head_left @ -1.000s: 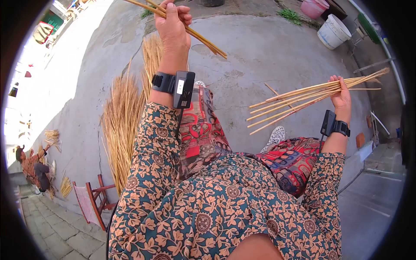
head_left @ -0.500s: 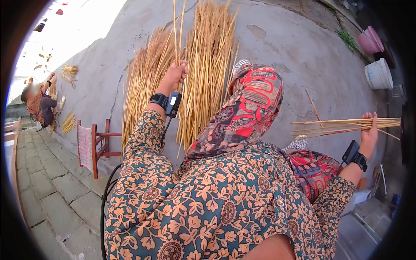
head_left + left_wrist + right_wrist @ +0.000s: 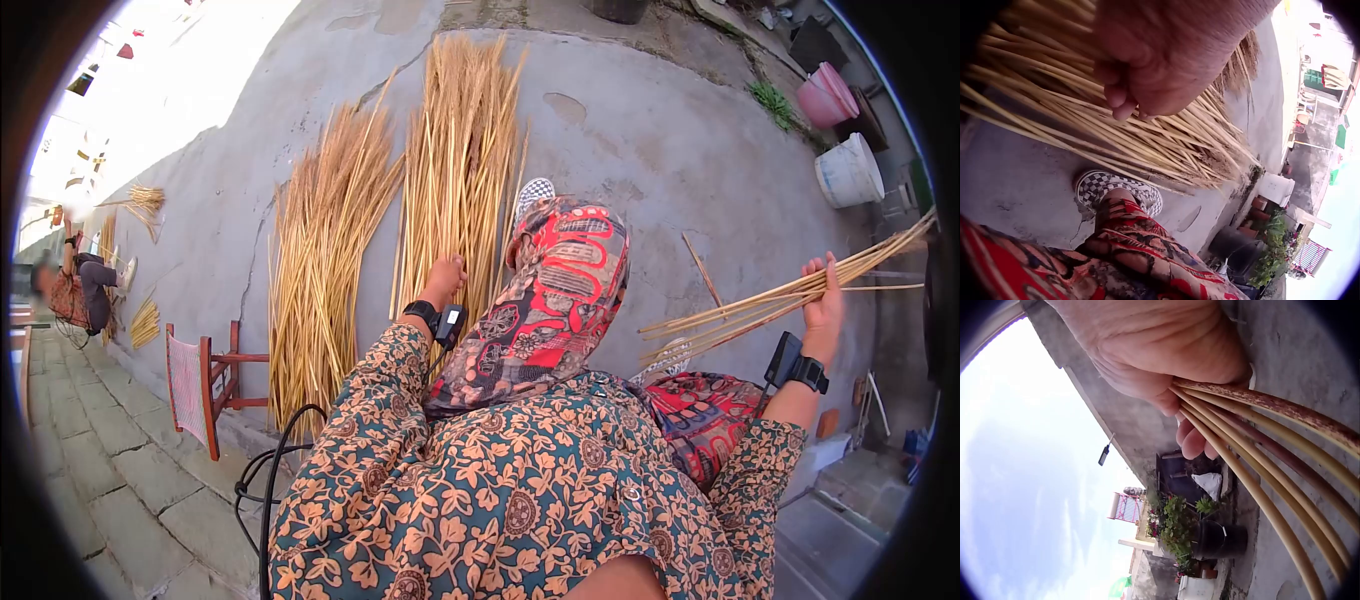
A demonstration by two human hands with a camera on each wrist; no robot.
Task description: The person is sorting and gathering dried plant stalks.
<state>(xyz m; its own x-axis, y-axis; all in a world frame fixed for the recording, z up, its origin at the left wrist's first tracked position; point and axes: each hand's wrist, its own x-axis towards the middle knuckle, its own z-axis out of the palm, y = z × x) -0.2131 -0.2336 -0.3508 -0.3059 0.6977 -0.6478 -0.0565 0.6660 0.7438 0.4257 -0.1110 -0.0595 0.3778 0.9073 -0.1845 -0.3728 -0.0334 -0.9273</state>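
In the head view my left hand (image 3: 445, 277) is low over the right-hand pile of long dry stalks (image 3: 462, 170), which have feathery heads at the far end. Its fingers curl in among the stalks, and the left wrist view shows the curled fingertips (image 3: 1124, 107) right at the pile, the palm side partly hidden. Held out to the right, my right hand (image 3: 824, 305) grips a small bunch of similar stalks (image 3: 745, 311). Several of these stalks (image 3: 1272, 481) fan out from the grip in the right wrist view. A second pile (image 3: 325, 250) lies to the left.
A red-framed stool (image 3: 208, 390) stands at the left by the paving. One loose stalk (image 3: 702, 268) lies on the concrete (image 3: 640, 130). A white bucket (image 3: 850, 170) and pink bucket (image 3: 828, 95) stand at the right. Another person (image 3: 78, 290) is at far left. Black cables (image 3: 265, 480) hang near my left side.
My left hand came down from holding a few stalks up in the air to the right-hand pile. The head view swung left, showing both piles. My right hand keeps its bunch, now tilted up at the right.
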